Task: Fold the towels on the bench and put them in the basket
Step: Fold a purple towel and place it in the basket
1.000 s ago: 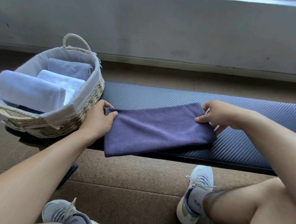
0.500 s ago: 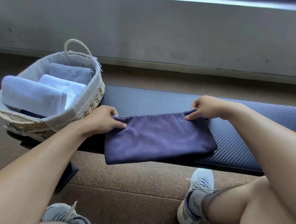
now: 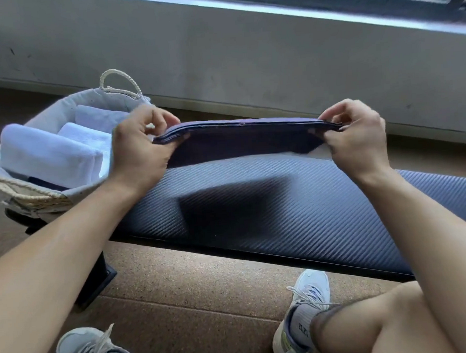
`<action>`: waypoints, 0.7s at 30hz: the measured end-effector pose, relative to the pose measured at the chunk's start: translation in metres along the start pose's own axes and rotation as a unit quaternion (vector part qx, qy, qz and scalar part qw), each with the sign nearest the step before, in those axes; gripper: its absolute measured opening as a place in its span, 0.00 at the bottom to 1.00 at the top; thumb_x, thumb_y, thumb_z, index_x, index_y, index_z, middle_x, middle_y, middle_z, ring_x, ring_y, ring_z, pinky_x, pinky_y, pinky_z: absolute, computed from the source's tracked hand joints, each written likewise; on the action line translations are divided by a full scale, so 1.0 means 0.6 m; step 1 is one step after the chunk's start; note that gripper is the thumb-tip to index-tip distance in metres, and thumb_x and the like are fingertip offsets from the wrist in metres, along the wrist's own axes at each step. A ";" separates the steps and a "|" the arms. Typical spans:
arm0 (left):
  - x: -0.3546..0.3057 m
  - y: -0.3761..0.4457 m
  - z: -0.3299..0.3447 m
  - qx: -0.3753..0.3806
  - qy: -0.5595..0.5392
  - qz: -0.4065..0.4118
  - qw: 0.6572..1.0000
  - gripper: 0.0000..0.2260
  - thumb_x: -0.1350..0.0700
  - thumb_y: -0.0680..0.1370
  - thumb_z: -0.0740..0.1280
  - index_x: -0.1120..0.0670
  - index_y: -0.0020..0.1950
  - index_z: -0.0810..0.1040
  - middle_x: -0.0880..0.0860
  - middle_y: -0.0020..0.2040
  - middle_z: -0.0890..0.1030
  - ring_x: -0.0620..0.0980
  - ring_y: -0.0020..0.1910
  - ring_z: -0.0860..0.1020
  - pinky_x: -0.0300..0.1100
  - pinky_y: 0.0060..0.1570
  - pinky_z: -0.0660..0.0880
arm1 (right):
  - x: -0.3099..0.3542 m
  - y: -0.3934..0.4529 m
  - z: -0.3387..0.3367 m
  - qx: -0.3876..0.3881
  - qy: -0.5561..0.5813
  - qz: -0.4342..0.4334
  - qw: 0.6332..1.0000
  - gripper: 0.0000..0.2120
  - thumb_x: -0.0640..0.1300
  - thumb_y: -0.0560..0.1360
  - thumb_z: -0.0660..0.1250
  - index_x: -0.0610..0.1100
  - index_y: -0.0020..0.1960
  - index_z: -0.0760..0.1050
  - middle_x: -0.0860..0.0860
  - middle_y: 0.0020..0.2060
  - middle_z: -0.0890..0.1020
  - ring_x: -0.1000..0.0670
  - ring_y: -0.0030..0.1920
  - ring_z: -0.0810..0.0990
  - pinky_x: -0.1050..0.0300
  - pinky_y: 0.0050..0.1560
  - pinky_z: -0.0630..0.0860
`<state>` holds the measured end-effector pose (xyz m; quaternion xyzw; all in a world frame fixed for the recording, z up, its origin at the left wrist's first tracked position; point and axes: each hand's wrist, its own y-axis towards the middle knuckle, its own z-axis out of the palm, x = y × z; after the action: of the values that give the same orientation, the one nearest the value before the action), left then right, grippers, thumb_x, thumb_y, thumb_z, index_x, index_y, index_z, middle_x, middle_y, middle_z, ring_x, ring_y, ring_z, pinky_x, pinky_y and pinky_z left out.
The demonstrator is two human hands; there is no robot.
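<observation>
Lifted clear of the bench (image 3: 295,200) since a moment ago, the folded purple towel (image 3: 240,138) now hangs in the air above the bench's far edge, stretched level between both hands where earlier it lay flat across the near edge. Its shadow falls on the dark ribbed padding below.

At the bench's left end sits the woven basket (image 3: 25,198), cloth-lined, with several pale folded towels (image 3: 47,156) already inside and a rope handle at its far rim. The left hand (image 3: 138,151) takes the towel's left end in a pinching grip, thumb under and fingers curled over the stacked layers; the right hand (image 3: 356,134) pinches the right end the same way.

The towel looks soft, light and limp; it sags slightly in the middle, so holding both ends keeps the layers aligned. I judge the fold nearly done, perhaps one more halving before it goes in. A pinch at the corners through all layers seems the safest hold, since loose plies could slip apart. The left forearm crosses in front of the basket's near right rim, and the towels inside leave limited room. Two sneakers rest on the cork floor below.
</observation>
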<state>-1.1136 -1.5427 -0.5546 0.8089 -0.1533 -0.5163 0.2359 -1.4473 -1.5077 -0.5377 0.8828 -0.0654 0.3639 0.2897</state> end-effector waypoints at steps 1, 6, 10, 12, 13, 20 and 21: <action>-0.002 -0.001 -0.005 -0.018 0.043 0.054 0.997 0.18 0.56 0.74 0.77 0.54 0.36 0.68 0.53 0.46 0.84 0.51 0.46 0.81 0.44 0.49 0.77 | 0.003 -0.002 -0.003 -0.019 -0.003 -0.020 1.000 0.08 0.38 0.69 0.75 0.49 0.43 0.80 0.50 0.41 0.81 0.51 0.39 0.79 0.57 0.43 0.77; 0.042 -0.046 -0.029 0.191 0.164 0.153 0.956 0.14 0.64 0.64 0.60 0.44 0.36 0.62 0.51 0.45 0.80 0.58 0.47 0.77 0.52 0.46 0.74 | -0.019 -0.039 -0.013 0.227 -0.197 -0.036 0.953 0.15 0.34 0.66 0.74 0.53 0.37 0.75 0.55 0.35 0.77 0.47 0.41 0.77 0.51 0.41 0.76; 0.086 -0.105 -0.034 0.374 0.259 0.104 0.885 0.17 0.67 0.61 0.61 0.46 0.33 0.59 0.44 0.48 0.77 0.52 0.48 0.76 0.50 0.43 0.75 | -0.033 -0.097 0.011 0.442 -0.315 0.000 0.840 0.12 0.36 0.68 0.69 0.54 0.39 0.73 0.59 0.36 0.76 0.48 0.43 0.76 0.55 0.40 0.71; 0.088 -0.111 -0.038 0.383 0.248 0.081 0.886 0.18 0.69 0.61 0.62 0.47 0.33 0.60 0.44 0.49 0.77 0.51 0.48 0.76 0.50 0.44 0.74 | -0.026 -0.107 0.012 0.449 -0.342 -0.008 0.826 0.11 0.38 0.69 0.67 0.54 0.42 0.73 0.59 0.38 0.76 0.49 0.45 0.75 0.56 0.40 0.70; 0.084 -0.110 -0.041 0.386 0.246 0.064 0.887 0.17 0.70 0.61 0.62 0.48 0.32 0.61 0.44 0.49 0.77 0.50 0.48 0.77 0.49 0.44 0.74 | -0.022 -0.109 0.009 0.451 -0.354 -0.010 0.819 0.11 0.38 0.69 0.67 0.55 0.43 0.74 0.59 0.39 0.76 0.50 0.46 0.75 0.56 0.41 0.71; 0.067 -0.096 -0.045 0.368 0.289 -0.026 0.883 0.15 0.66 0.66 0.61 0.45 0.39 0.69 0.45 0.42 0.78 0.52 0.44 0.77 0.52 0.45 0.76 | 0.017 -0.092 -0.022 0.545 -0.361 0.037 0.756 0.07 0.50 0.70 0.77 0.60 0.38 0.80 0.60 0.41 0.84 0.55 0.45 0.80 0.55 0.51 0.79; 0.064 -0.093 -0.037 0.340 0.288 -0.036 0.895 0.13 0.64 0.68 0.61 0.45 0.41 0.70 0.46 0.43 0.79 0.54 0.45 0.77 0.52 0.46 0.76 | 0.020 -0.085 -0.018 0.515 -0.341 0.044 0.785 0.09 0.51 0.70 0.75 0.61 0.34 0.79 0.60 0.39 0.84 0.54 0.45 0.81 0.53 0.51 0.80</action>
<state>-1.0771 -1.5097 -0.6061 0.9580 -0.2157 -0.1851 -0.0380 -1.4284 -1.4583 -0.5468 0.9636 -0.0012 0.0311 -0.2657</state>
